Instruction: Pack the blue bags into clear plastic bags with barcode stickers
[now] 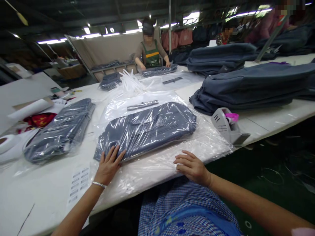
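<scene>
A dark blue-grey fabric bag (147, 127), wrapped in clear plastic, lies in front of me on a spread of clear plastic bags (209, 137). My left hand (109, 165), with a bracelet at the wrist, rests flat on the wrapped bag's lower left corner, fingers spread. Near the table edge, my right hand (193, 167) hovers at or just over the plastic, fingers extended and slightly curled, with nothing visible in it. Whether its fingertips touch the film I cannot tell.
Wrapped bags (61, 131) are stacked at left, beside a barcode label sheet (78, 183). A grey tape dispenser (223, 126) stands right, before piled unwrapped bags (251, 87). White strips (133, 80) lie farther back. Across the table, a person in a green apron (152, 54) handles another wrapped bag.
</scene>
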Available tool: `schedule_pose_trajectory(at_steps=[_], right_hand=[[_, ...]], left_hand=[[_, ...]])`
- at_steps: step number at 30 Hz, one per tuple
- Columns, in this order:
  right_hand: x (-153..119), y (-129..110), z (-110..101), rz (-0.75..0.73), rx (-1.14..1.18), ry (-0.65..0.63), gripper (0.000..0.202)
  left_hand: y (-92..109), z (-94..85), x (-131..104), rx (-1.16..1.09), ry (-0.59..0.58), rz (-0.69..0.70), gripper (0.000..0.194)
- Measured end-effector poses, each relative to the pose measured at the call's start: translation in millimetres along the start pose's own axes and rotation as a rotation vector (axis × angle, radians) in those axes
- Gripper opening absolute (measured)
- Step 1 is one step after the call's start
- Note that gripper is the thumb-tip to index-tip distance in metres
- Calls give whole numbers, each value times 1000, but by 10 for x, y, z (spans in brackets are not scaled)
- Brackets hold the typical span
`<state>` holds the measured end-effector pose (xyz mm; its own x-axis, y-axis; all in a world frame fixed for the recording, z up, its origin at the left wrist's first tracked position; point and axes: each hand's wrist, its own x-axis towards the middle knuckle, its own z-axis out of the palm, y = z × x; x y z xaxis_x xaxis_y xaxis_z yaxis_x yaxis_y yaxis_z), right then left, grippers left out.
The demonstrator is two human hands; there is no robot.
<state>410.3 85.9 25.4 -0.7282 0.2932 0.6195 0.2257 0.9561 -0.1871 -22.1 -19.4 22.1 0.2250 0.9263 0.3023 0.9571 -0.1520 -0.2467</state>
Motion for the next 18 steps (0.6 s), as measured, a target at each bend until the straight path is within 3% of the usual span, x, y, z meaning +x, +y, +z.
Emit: schedule_pose_trajectory(at_steps=[4, 8, 13, 18], right_hand=[[430, 111, -151, 17, -71, 26, 12], [871, 406, -56, 79, -73, 6, 21], [1332, 862, 190, 453, -159, -317, 32], [1542, 1106, 428, 454, -169, -414, 25]], left_hand=[[-14, 10, -3, 20, 7, 8, 63], [-27, -19, 6, 59, -18, 20, 64], [-23, -77, 34, 83, -72, 19, 66], [-61, -308, 98, -31, -123, -39, 60]])
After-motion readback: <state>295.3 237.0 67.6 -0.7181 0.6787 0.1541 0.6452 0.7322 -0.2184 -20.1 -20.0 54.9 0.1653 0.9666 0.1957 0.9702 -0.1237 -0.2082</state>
